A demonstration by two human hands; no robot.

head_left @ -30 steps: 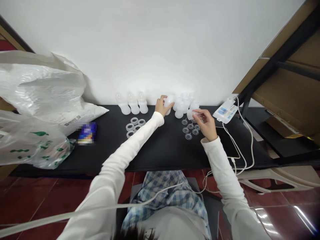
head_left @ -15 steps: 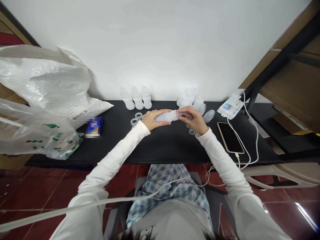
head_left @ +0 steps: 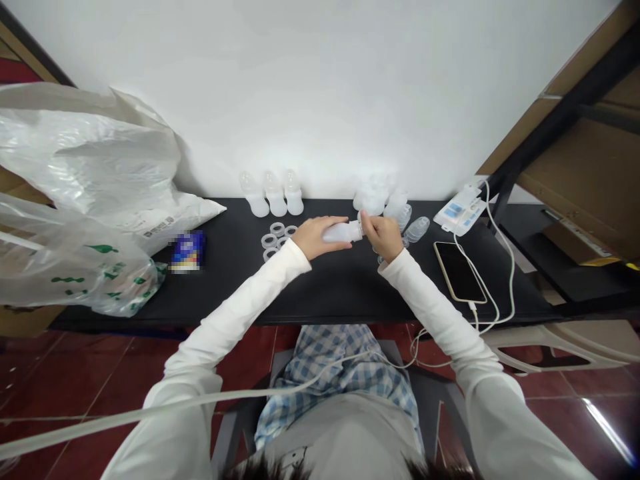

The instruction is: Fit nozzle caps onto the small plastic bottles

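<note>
A frosted white baby bottle point(head_left: 340, 232) lies sideways above the table, its top end pointing right. My left hand point(head_left: 316, 237) is wrapped round its body. My right hand point(head_left: 384, 236) is closed at the top end, thumb up, and hides whatever teat or cap is there. Left of the bottle, several white collar rings point(head_left: 270, 240) lie on the table. Close behind my right hand are clear domed caps point(head_left: 418, 229) and a cluster of white bottles point(head_left: 371, 197). A few small teat parts are partly hidden under my right hand.
Three capped bottles point(head_left: 274, 195) stand against the wall. A blue packet point(head_left: 188, 252) and large plastic bags point(head_left: 100, 173) are on the left. To the right lie a phone point(head_left: 459, 272) with a white cable and a white-blue package point(head_left: 460, 210). The black table point(head_left: 320, 297) ends near my lap.
My right hand has turned from a fingertip hold on a clear part to a closed grip at the bottle's top. The bottle and left hand have shifted slightly right, uncovering more rings.
</note>
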